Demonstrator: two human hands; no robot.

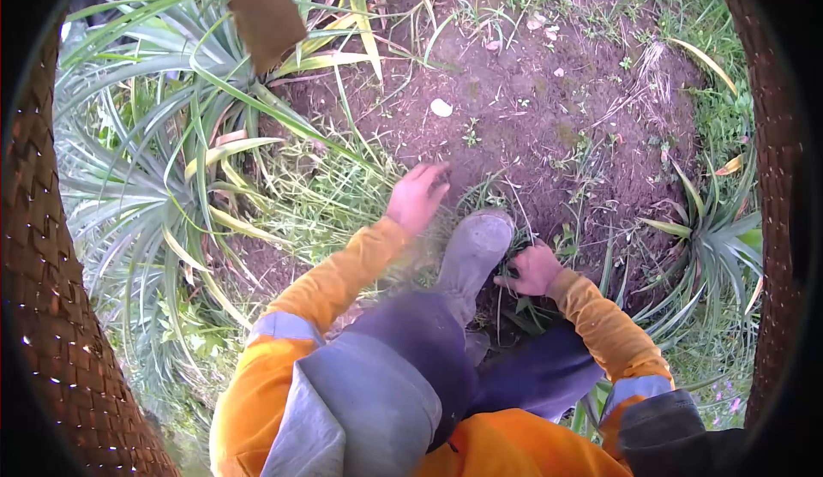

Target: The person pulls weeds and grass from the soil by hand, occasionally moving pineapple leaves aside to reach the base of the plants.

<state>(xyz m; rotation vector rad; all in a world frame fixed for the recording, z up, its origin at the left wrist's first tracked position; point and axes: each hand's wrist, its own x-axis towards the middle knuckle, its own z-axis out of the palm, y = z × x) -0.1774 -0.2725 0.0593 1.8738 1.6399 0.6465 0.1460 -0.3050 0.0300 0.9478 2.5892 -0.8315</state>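
My left hand (418, 198) is over the grass (343, 203) left of my boot, its fingers apart and nothing visible in them. To the right of the grey boot (480, 241), my right hand (533, 270) is low over weeds (523, 310) at the soil. Its fingers are curled, with thin stems close to them; what they hold, if anything, is too small to make out. Both arms wear orange sleeves with grey bands. Brown soil (531, 134) with small weeds lies beyond the boot.
Large spiky-leaved plants (171, 186) stand at the left, and a smaller one (716, 241) at the right. A brown flat strip (261, 14) hangs at the top. Woven brown material (51, 288) borders both sides. A whitish piece (441, 108) lies on the soil.
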